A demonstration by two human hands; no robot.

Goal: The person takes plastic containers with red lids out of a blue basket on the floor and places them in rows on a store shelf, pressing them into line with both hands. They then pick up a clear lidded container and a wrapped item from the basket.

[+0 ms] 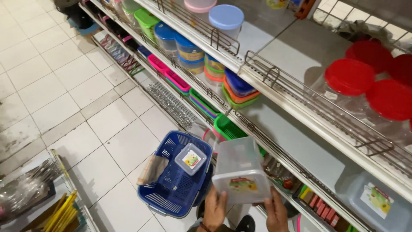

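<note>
We grip clear tub (240, 174) both sides: left hand (214, 209), right hand (277, 212), fingers closed on it. Blue basket (165, 202) below-left, smaller tub (190, 158) inside.

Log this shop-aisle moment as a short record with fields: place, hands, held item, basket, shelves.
place: shop aisle, white tiled floor
left hand: under the clear plastic container
right hand: on the container's other side
held item: clear, boxy, picture label on its base, held up
blue basket: on the floor, holds a small lidded tub and a cloth
shelves: red-lidded jars, blue-lidded tubs
</note>
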